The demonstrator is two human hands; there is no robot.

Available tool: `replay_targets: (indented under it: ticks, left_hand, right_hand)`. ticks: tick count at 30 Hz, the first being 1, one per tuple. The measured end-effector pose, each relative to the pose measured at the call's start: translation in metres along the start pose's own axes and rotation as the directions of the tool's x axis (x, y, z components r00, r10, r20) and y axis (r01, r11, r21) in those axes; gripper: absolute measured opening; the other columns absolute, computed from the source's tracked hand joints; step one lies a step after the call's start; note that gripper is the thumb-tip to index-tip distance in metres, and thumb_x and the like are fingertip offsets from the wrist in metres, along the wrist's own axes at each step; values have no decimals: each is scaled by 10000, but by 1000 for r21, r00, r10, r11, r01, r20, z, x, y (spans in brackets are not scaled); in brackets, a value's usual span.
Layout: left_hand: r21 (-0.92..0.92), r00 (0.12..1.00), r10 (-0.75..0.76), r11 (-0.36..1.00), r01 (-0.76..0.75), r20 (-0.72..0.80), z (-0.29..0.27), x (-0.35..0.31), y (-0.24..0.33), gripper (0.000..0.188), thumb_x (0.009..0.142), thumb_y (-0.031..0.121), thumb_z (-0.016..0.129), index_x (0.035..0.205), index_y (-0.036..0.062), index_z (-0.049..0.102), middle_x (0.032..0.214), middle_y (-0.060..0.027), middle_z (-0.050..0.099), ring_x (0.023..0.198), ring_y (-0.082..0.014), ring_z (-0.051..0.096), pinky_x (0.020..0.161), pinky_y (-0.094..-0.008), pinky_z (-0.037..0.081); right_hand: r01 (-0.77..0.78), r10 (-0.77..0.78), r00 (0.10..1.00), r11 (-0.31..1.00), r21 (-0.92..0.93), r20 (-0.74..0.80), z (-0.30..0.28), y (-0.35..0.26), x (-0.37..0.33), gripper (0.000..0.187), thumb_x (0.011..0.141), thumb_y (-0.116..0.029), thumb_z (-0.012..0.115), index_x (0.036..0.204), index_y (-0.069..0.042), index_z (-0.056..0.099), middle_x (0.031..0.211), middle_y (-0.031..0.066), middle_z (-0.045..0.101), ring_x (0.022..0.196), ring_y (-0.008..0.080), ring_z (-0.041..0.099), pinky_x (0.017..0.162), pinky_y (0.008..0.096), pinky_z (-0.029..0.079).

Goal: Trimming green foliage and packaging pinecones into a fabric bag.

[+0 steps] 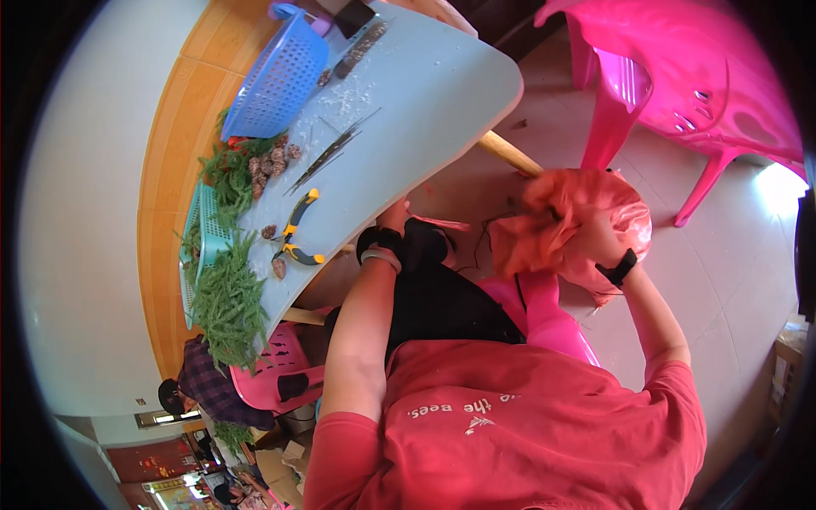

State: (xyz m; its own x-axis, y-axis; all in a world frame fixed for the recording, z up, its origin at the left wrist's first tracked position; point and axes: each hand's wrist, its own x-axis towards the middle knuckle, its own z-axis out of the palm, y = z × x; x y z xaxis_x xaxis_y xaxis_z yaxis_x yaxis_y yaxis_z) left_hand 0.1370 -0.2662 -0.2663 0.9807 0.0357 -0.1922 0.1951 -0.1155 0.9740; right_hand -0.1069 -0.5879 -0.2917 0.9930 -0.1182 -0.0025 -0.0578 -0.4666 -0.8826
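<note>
- The right hand [595, 238] is closed on a pink plastic bag [586, 229]; its fingers are pressed together into the crumpled plastic and grip it from above.
- A black band sits on the right wrist, just under the bag.
- The pink plastic bag hangs off the table, over the light floor [739, 280], between the table corner and the pink plastic chair [680, 76].
- The left hand [393, 217] is at the edge of the light blue table [425, 93], touching or almost touching it. Its fingers are hidden behind the wrist, so I cannot tell if they are apart or together, or if they hold something.
- The left wrist carries a black band and a paler band beside it.
- On the table, near the left hand, lie pliers with yellow and black handles [297, 229].
- Beside the pliers there are small brown cones [274, 161], some in a group and some single.
- Long green sprigs [229, 297] lie in heaps along the far side of the table, partly on a green tray [194, 229].
- A blue plastic basket [276, 81] stands tilted on the table, well apart from both hands.
- Thin dark stems [331, 149] lie on the table between the basket and the pliers.
- The person wears a red shirt [527, 425] and a dark apron or trousers under it.
- Another person in a checked shirt [212, 387] is at the far end of the table, near a second pink chair [272, 374].
</note>
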Motion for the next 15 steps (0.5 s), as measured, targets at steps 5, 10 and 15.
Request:
replay_targets:
  ticks: [5, 10, 15]
  left_hand:
    - [614, 959, -127, 787, -58, 253, 6, 8, -17, 459, 895, 304, 590, 1238, 36, 444, 1116, -69, 575, 1012, -193, 568, 784, -332, 503]
    - [-72, 639, -43, 986, 152, 768, 111, -133, 20, 404, 922, 283, 543, 1236, 33, 502, 1088, -59, 578, 977, -106, 544, 785, -273, 478]
    - [164, 635, -102, 986, -40, 766, 132, -143, 40, 341, 902, 122, 562, 1222, 15, 513, 1012, -49, 617, 914, -109, 583, 771, -258, 489]
  right_hand:
    - [42, 183, 964, 612, 790, -193, -16, 0, -4, 326, 839, -125, 595, 1139, -3, 554, 946, 58, 646, 847, 207, 627, 696, 306, 512]
    - [25, -312, 950, 51, 998, -8, -20, 38, -17, 338, 957, -191, 481, 1229, 7, 504, 1056, 74, 623, 939, 204, 610, 810, 317, 508]
    - [143, 89, 974, 476, 868, -209, -20, -5, -22, 353, 977, -211, 415, 1244, 10, 479, 1133, 87, 580, 1009, 212, 584, 891, 361, 472]
